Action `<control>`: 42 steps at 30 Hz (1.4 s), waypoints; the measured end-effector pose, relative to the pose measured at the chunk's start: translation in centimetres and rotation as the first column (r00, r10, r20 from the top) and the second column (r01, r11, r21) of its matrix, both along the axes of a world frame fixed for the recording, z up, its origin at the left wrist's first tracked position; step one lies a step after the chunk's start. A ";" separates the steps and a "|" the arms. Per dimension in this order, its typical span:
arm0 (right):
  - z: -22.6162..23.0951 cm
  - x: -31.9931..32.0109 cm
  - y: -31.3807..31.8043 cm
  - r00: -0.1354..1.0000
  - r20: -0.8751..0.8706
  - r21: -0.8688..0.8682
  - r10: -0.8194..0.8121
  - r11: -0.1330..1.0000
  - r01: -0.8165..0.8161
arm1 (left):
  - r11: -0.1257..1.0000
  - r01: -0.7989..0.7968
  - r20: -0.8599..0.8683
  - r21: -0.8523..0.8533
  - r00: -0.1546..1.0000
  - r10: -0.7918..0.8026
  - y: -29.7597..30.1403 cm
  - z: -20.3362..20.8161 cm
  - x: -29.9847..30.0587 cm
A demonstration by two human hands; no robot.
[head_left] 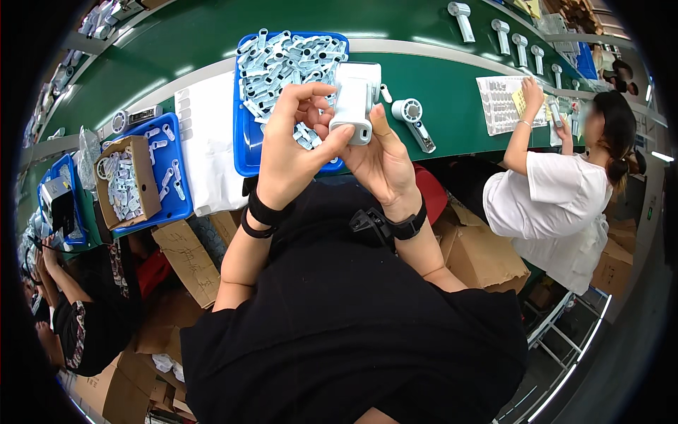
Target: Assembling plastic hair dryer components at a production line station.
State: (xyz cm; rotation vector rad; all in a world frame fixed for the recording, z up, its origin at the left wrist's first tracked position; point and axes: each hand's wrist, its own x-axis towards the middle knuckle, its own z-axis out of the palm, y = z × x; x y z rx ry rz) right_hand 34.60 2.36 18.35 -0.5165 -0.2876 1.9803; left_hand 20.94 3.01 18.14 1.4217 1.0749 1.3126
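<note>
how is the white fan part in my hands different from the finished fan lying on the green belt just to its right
The white fan body is held upright between the left hand and right hand; the finished fan lies flat on the green belt, untouched. The held piece looks like a blocky shell with no round head visible; the lying one shows a round head and slim handle. Both are white plastic.

A factory assembly line: green conveyor belt (212,35), parts bins (244,141), seated workers (558,198).
</note>
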 end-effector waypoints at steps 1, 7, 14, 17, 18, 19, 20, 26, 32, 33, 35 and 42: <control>0.2 -0.1 0.0 1.000 -0.013 -0.012 0.018 1.000 -0.018 | 1.000 0.000 0.000 0.000 1.000 0.000 0.0 -0.1 0.0; -0.4 0.2 -0.1 0.999 -0.007 0.000 0.053 0.999 -0.053 | 0.993 0.045 0.048 -0.113 0.998 -0.040 -0.3 0.4 0.8; -1.4 1.0 -0.2 0.986 -0.100 0.053 0.134 0.990 -0.129 | 0.980 0.131 0.056 -0.151 0.991 -0.124 -0.1 0.3 0.2; -1.8 1.2 -0.6 0.986 -0.025 -0.032 0.163 0.986 -0.164 | 0.953 0.242 0.023 -0.180 0.970 -0.242 0.1 -0.2 -0.6; -1.9 1.3 -0.7 0.984 0.012 -0.075 0.179 0.981 -0.178 | 0.948 0.264 0.024 -0.178 0.964 -0.264 0.0 -0.5 -0.8; -2.2 1.4 -0.8 0.984 0.013 -0.075 0.179 0.981 -0.178 | 0.943 0.283 0.024 -0.175 0.959 -0.283 -0.1 -0.9 -0.9; -2.4 1.6 -1.0 0.981 0.002 -0.106 0.193 0.976 -0.192 | 0.937 0.303 0.025 -0.173 0.953 -0.303 -0.2 -1.2 -1.0; -2.6 3.0 -1.0 0.985 -0.064 -0.314 0.160 0.934 -0.172 | 0.894 0.384 0.173 -0.231 0.920 -0.350 -0.7 -2.8 -2.0; -5.5 8.6 1.1 0.985 0.117 -0.181 0.126 0.978 -0.104 | 0.910 0.122 0.208 -0.396 0.977 -0.040 -1.6 -7.7 -6.5; -6.9 10.5 1.8 0.974 0.223 -0.125 0.038 0.992 -0.010 | 0.912 0.044 0.178 -0.408 0.984 0.032 -1.9 -8.5 -7.8; -9.8 15.7 3.5 0.940 0.339 -0.103 -0.032 0.992 0.071 | 0.907 -0.030 0.150 -0.421 0.983 0.102 -2.5 -10.4 -10.2; -16.8 25.1 6.1 0.365 0.917 0.022 -0.159 0.936 0.352 | 0.792 -0.536 -0.526 -0.292 0.782 0.335 -4.3 -18.3 -15.7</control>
